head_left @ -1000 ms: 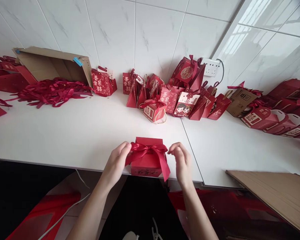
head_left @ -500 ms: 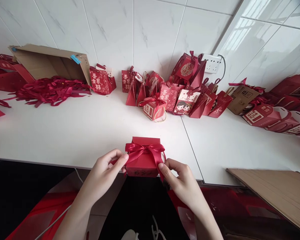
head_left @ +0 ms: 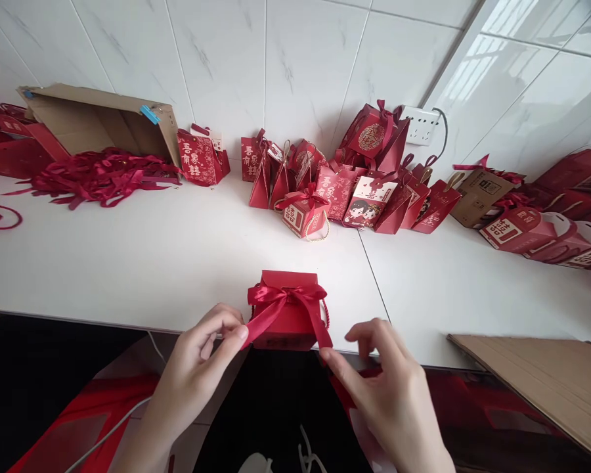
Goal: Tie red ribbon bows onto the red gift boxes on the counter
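Two bare hands work at the near edge of a white counter, on either side of a small red cardboard box with red twisted-cord handles; take that box as the centre of the clock. The left hand, at 8 o'clock, pinches one tail of a glossy red satin ribbon bow between thumb and finger, drawing it out at a slant. The right hand, at 4 o'clock, is open, fingers curved and spread apart, its thumb tip at the end of the other tail; whether the two touch is unclear. The bow lies across the top of the box, a loop to each side. At 12 o'clock, well apart from the hands, sits a small red gift box with a gold cord, topped by another bow. Just behind it, towards 1 o'clock, red paper gift bags crowd together, one showing a cartoon couple. A single red printed bag stands at 11 o'clock. At 10 o'clock, a heap of dark red ribbons spills before an open brown cardboard carton with a blue clip. More red boxes line up between 2 and 3 o'clock; a flat brown cardboard sheet lies between 3 and 4. White marbled tiles form the wall behind.
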Action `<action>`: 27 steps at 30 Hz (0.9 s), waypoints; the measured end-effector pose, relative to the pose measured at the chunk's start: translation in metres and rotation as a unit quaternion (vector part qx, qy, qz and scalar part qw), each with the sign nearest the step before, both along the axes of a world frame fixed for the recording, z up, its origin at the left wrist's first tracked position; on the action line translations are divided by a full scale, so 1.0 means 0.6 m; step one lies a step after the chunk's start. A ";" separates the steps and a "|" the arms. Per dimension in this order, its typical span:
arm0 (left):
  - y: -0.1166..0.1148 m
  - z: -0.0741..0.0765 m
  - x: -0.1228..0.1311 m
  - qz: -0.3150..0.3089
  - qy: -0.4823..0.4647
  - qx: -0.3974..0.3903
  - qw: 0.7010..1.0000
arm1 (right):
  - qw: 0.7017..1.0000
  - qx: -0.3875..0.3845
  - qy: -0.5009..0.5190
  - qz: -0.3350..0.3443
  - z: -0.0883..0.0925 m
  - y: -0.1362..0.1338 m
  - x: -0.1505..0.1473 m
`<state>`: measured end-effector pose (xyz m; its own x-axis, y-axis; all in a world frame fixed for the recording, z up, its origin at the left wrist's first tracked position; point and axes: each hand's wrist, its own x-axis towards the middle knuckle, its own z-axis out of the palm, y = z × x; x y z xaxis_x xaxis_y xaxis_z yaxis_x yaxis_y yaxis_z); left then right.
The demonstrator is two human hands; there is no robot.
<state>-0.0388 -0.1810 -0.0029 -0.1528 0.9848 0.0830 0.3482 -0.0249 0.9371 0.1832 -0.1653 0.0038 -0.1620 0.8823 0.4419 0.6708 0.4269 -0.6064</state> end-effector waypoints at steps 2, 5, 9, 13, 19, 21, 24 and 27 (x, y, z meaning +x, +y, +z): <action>-0.006 0.012 0.004 -0.008 0.050 0.045 0.998 | 0.990 0.133 -0.033 0.018 0.007 -0.003 -0.020; -0.002 0.025 0.003 -0.072 0.106 0.107 0.986 | 0.969 0.209 -0.083 0.102 0.005 0.009 -0.061; 0.046 0.036 -0.007 -0.075 0.091 0.177 0.977 | 0.962 0.245 -0.068 0.099 -0.021 0.030 -0.094; 0.106 0.045 -0.004 -0.151 0.175 0.124 0.965 | 0.957 0.277 -0.055 0.068 -0.039 0.028 -0.096; 0.128 0.049 0.005 -0.237 0.197 0.090 0.947 | 0.957 0.282 -0.035 0.055 -0.041 0.013 -0.103; 0.125 0.047 0.008 -0.243 0.172 0.076 0.952 | 0.959 0.279 -0.029 0.051 -0.043 0.011 -0.109; 0.122 0.044 0.012 -0.252 0.153 0.064 0.953 | 0.958 0.283 -0.007 0.049 -0.050 0.008 -0.115; 0.120 0.041 0.014 -0.243 0.172 0.068 0.952 | 0.954 0.295 0.020 0.056 -0.057 0.007 -0.117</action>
